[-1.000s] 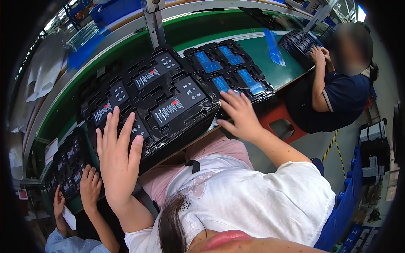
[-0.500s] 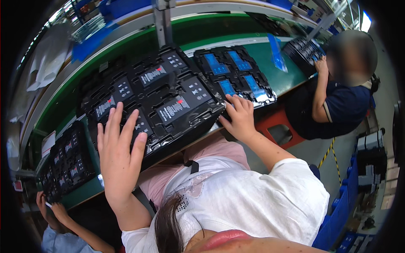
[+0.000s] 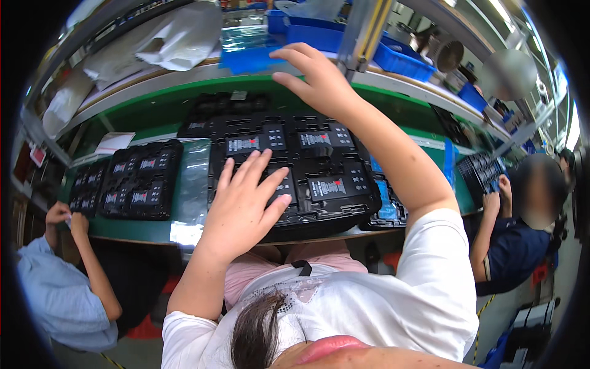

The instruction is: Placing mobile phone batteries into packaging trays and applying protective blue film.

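Note:
A stack of black plastic trays [image 3: 326, 227] stands on the bench in front of me. In the top tray lie several flat black battery packs [image 3: 319, 138] with white print and a red mark. My left hand [image 3: 246, 206] rests over the tray's left part, fingers spread, and partly hides one pack. Raised above the far side of the bench, my right hand [image 3: 319, 80] has its fingers apart and holds nothing. Its fingertips are beside blue film sheets [image 3: 249, 58] that hang over the shelf edge.
Other trays of packs [image 3: 140, 178] stand to the left, and a tray with blue-covered pieces [image 3: 387, 200] is at the right. Blue bins [image 3: 402, 59] and white plastic bags [image 3: 178, 40] sit on the shelf. A metal post [image 3: 364, 37] rises there. Co-workers sit on both sides.
My right hand has left the tray's right edge and moved up and away toward the shelf. My left hand stays at the tray. The view has turned, bringing more shelf into sight.

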Demonstrator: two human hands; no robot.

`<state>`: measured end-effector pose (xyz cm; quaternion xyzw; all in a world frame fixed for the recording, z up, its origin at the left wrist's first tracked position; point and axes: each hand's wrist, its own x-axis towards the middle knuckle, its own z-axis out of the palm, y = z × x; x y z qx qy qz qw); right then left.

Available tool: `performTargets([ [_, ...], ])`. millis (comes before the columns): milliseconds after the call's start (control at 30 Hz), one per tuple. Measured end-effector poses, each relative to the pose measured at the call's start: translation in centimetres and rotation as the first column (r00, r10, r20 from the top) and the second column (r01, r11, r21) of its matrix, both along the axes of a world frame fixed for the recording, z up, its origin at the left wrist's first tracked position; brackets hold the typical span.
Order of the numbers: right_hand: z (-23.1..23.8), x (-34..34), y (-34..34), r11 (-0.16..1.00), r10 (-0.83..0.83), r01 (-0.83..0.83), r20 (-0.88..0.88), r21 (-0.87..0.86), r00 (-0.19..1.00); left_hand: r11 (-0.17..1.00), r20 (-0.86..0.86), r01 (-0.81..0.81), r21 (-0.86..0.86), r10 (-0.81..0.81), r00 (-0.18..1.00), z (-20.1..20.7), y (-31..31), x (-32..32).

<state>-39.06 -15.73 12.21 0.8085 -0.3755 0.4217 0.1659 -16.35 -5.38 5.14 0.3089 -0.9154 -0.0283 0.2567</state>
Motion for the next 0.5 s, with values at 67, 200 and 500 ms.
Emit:
performTargets([
  [67, -0.7, 1.0, -4.6, 0.988, -0.138, 0.128, -0.132, -0.085, 0.982, 0.999, 0.016, -0.011, 0.038, 0.011, 1.0, 0.2, 0.0, -0.2],
  [200, -1.2, 2.4, -9.2, 0.932, -0.363, 0.338, -0.352, -0.133, 0.863, 0.999, -0.009, 0.01, 0.032, -0.009, 1.0, -0.2, -0.3, 0.1],
  [500, 2.0, 2.0, -10.1, 0.884, -0.269, 0.418, -0.507, 0.207, 0.819, 1.0, -0.022, 0.001, 0.029, 0.0, 1.0, -0.7, -0.2, 0.2],
])
